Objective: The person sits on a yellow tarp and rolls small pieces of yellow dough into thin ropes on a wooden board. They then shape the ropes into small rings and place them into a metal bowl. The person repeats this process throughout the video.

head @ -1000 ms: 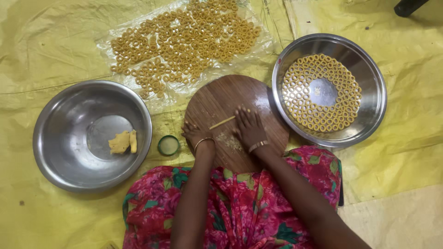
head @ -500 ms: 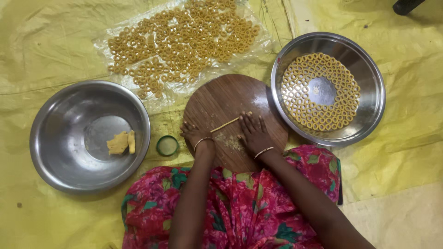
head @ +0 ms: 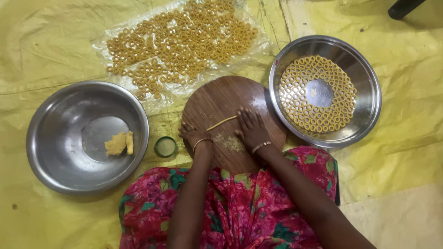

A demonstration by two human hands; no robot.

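Observation:
A round wooden board (head: 217, 99) lies on the yellow sheet in front of me. On it rests a thin rope of yellow dough (head: 220, 122). My right hand (head: 250, 129) lies flat on the board with its fingertips on the rope's right end. My left hand (head: 193, 133) rests on the board's left edge, fingers spread, holding nothing. Crumbs of dough (head: 232, 143) lie between the hands.
A steel bowl (head: 55, 120) at left holds a lump of dough (head: 117, 144). A steel plate (head: 364, 92) at right holds several dough rings. Many more rings (head: 184, 39) lie on clear plastic beyond the board. A small green cap (head: 165, 146) sits left of the board.
My right hand has slid forward and right along the board, rolling the dough rope longer. The left hand has stayed near the board's left edge.

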